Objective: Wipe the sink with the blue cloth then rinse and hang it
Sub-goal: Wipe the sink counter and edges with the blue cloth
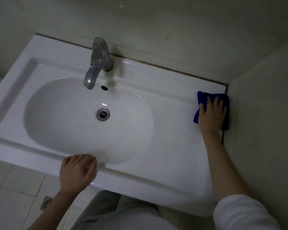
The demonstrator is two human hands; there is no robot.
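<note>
A white ceramic sink (pixel 165 100) with an oval basin fills the view, its drain (pixel 103 114) in the middle. At the sink's far right ledge, against the side wall, lies a folded blue cloth (pixel 204 98). My right hand (pixel 211 115) presses flat on the cloth, fingers spread over it. My left hand (pixel 77 171) rests on the sink's front rim with curled fingers and holds nothing. A chrome tap (pixel 98 60) stands at the back, its spout over the basin; no water runs.
Walls close in behind the sink and along its right side. A dark grout line runs along the back edge. Tiled floor with a small floor drain (pixel 46 203) shows below the front rim at the left. My body stands right at the sink's front.
</note>
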